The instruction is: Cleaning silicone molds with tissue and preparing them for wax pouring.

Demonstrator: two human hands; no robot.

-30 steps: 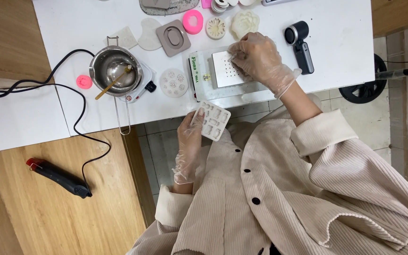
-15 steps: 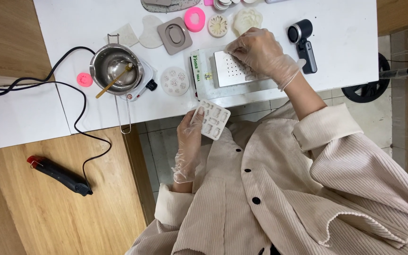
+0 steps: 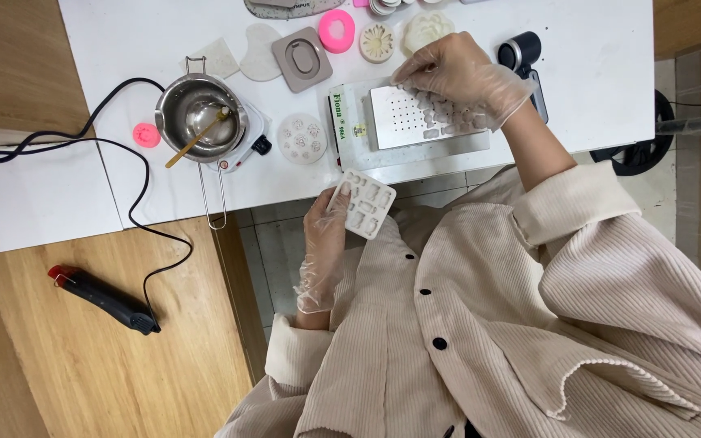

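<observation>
Near the frame's centre, the gloved left hand [image 3: 328,235] gripped a small white mould tray [image 3: 365,203] by its edge, holding it off the white worktop [image 3: 594,73] over the lap. At upper centre the gloved right hand [image 3: 456,73] rested with fingers curled on small pieces atop a perforated metal plate [image 3: 403,122], seemingly steadying them; a steel pot [image 3: 198,115] sat at upper left

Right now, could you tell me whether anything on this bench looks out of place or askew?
Mostly tidy. The metal pot on the small hotplate has its long wire handle jutting past the table edge, where it could be knocked. A black cable also trails off the table onto the wooden surface below.
</observation>
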